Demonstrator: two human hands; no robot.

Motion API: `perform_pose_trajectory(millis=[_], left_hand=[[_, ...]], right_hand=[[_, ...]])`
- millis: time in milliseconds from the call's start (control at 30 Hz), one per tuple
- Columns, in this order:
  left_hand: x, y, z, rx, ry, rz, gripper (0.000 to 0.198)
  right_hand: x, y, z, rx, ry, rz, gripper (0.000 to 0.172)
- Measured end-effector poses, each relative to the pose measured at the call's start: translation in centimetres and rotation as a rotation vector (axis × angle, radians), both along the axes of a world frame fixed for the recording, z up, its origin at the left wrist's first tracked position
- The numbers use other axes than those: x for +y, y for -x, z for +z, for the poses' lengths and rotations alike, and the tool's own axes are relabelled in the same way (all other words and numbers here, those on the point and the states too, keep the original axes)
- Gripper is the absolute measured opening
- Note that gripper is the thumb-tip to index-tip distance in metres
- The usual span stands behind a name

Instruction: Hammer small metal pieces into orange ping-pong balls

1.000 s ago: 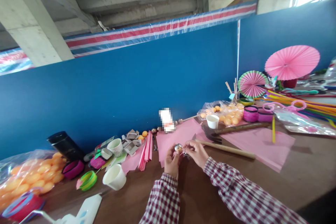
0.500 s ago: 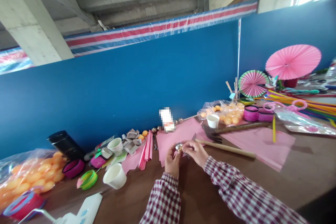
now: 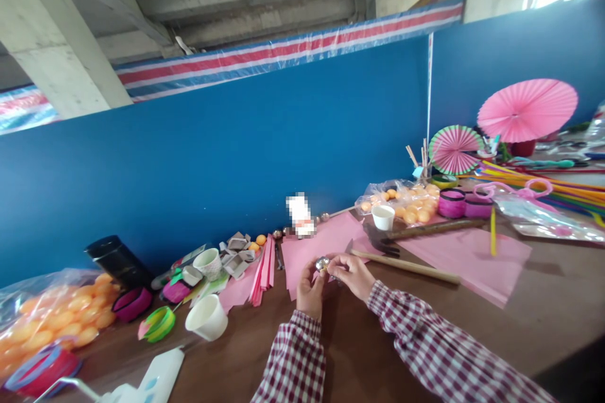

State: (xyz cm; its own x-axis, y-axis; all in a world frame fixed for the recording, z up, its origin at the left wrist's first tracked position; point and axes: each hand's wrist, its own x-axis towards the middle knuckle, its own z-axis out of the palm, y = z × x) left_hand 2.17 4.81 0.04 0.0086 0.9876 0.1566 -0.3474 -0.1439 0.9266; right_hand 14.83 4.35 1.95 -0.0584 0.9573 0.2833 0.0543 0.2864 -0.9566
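Observation:
My left hand (image 3: 310,291) has its thumb and fingers closed around a shiny silver ball (image 3: 322,262), held just above the table's middle. From the other side my right hand (image 3: 353,273) pinches at the ball's edge, its fingertips close to the left thumb. A small yellowish spot shows between the fingertips, too small to name. Part of the ball is hidden by the fingers. Behind the hands lies a pink paper sheet (image 3: 302,258). Right of them rests a tool with a long wooden handle (image 3: 411,266).
White paper cups (image 3: 207,318) and a bag of orange balls (image 3: 70,312) stand on the left. Further right are another bag of orange balls (image 3: 416,204), a dark-handled tool (image 3: 437,228) and pink paper (image 3: 472,264). A blue partition (image 3: 236,157) closes the back.

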Motion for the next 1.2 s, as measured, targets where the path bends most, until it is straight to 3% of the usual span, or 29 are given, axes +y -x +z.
perform_pose_trajectory(millis=[567, 933, 1200], left_hand=[[-0.05, -0.01, 0.08, 0.023, -0.015, 0.017, 0.043], [0.53, 0.44, -0.78, 0.062, -0.05, 0.011, 0.043], [0.41, 0.66, -0.45, 0.138, -0.1, -0.012, 0.039]], right_hand=[[-0.02, -0.11, 0.18, -0.013, 0.011, 0.021, 0.029], [0.04, -0.28, 0.19, -0.06, -0.004, 0.01, 0.029], [0.23, -0.65, -0.01, -0.047, 0.066, 0.014, 0.027]])
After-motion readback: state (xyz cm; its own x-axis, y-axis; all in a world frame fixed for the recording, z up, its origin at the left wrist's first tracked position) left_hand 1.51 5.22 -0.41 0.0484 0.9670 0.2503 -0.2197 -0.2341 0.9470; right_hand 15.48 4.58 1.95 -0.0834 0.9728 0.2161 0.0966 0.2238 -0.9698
